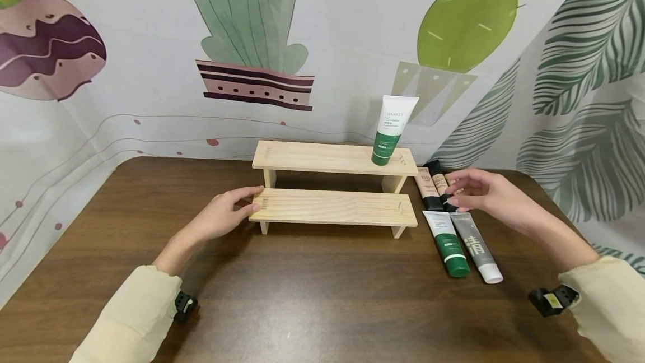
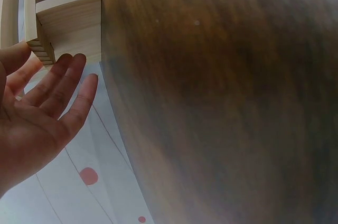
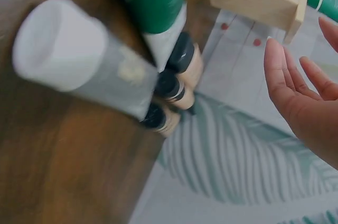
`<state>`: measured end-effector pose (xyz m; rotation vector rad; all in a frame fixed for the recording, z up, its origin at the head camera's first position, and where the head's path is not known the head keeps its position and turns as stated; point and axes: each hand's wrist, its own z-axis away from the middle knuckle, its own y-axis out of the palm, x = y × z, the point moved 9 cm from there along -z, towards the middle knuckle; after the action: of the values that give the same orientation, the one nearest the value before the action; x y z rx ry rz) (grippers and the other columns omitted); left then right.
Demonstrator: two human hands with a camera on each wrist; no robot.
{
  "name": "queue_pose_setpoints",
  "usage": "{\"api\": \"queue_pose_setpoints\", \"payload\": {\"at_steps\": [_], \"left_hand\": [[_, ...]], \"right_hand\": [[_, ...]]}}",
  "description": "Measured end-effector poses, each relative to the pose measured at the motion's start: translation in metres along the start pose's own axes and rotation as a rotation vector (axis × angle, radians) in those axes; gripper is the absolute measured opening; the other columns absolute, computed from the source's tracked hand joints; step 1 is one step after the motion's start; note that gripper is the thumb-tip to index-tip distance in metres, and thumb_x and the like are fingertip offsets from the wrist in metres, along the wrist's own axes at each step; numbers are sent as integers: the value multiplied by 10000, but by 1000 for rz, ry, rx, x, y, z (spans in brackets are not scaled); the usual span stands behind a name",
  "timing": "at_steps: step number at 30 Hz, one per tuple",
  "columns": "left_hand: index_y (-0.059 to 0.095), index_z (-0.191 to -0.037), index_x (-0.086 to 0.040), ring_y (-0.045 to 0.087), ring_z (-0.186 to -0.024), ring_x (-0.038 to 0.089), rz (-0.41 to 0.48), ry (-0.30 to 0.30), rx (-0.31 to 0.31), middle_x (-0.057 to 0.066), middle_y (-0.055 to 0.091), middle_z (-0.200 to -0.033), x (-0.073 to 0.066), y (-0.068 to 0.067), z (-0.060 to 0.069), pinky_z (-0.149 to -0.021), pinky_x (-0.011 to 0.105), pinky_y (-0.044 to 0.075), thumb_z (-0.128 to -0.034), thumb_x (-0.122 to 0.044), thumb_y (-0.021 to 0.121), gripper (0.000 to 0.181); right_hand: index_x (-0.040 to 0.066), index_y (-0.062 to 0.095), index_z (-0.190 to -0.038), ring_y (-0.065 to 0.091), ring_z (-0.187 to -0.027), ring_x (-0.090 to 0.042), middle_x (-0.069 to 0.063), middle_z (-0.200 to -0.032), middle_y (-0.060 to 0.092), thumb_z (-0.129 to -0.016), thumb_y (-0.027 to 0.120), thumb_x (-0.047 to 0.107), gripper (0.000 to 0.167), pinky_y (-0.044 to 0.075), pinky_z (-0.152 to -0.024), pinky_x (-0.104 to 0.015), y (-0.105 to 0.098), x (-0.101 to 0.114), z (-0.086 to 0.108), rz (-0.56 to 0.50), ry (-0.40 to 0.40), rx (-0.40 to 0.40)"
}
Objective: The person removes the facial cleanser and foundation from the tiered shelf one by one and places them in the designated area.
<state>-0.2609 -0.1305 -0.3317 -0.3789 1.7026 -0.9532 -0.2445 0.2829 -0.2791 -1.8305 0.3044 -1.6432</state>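
Note:
A two-tier wooden shelf (image 1: 332,206) stands on the table. My left hand (image 1: 227,213) holds the left end of its lower tier, thumb and index finger at the board's edge; the other fingers (image 2: 79,102) extend loosely beside the end leg. On the upper tier, toward the right, a white-and-green tube (image 1: 387,128) stands upright. My right hand (image 1: 481,192), fingers loosely bent and holding nothing, is above the tubes right of the shelf. Below it lie a second white-and-green tube (image 1: 448,245) and a grey tube with white cap (image 1: 476,248).
Behind these lie beige tubes with black caps, including a BB tube (image 1: 427,186); my right hand partly covers the others. The brown table (image 1: 302,296) ends at the back against a cloth (image 1: 353,43) printed with cacti and leaves.

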Motion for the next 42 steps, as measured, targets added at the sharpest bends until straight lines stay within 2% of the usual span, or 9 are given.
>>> {"api": "queue_pose_setpoints", "payload": {"at_steps": [4,8,13,22,29,42], "left_hand": [[480,-1303,5,560,-982,281,6,-5,1,181,584,-1141,1,0,0,-767,384,449,-928,-169,546,419],[476,-1306,7,557,-991,286,11,-6,3,185,580,-1148,1,1,0,-776,394,450,-930,-172,543,422],[474,-1310,0,551,-1007,291,13,-8,4,185,572,-1164,2,1,0,-796,411,444,-932,-179,540,424],[480,-1305,-2,551,-1013,292,3,0,0,189,568,-1173,0,1,0,-803,413,435,-930,-177,543,420],[480,-1308,-8,551,-1010,284,3,0,-3,180,571,-1174,1,0,1,-798,403,438,-932,-184,540,419],[479,-1309,-7,550,-1014,291,4,-11,-3,188,566,-1177,2,1,0,-802,411,440,-930,-175,542,419]], "right_hand": [[-57,441,-1235,631,-851,-155,-65,-1018,605,-866,609,39,416,516,-708,-332,5,17,-10,-26,-32,13],[-18,461,-1241,598,-883,-120,-56,-1039,603,-858,639,97,437,511,-690,-292,9,30,-19,25,-48,2],[15,484,-1228,552,-930,-102,-149,-1115,582,-850,663,173,447,475,-719,-229,14,44,-30,78,-55,-20],[-25,432,-1259,536,-992,-156,-190,-1181,538,-870,629,121,460,453,-771,-210,22,64,-47,42,-74,-44],[-4,436,-1239,523,-1020,-207,-177,-1179,540,-853,649,119,458,450,-786,-234,25,66,-61,-16,-42,-102],[-2,423,-1237,530,-987,-199,-165,-1138,549,-846,650,100,464,446,-794,-261,31,63,-83,-75,-67,-149]]}}
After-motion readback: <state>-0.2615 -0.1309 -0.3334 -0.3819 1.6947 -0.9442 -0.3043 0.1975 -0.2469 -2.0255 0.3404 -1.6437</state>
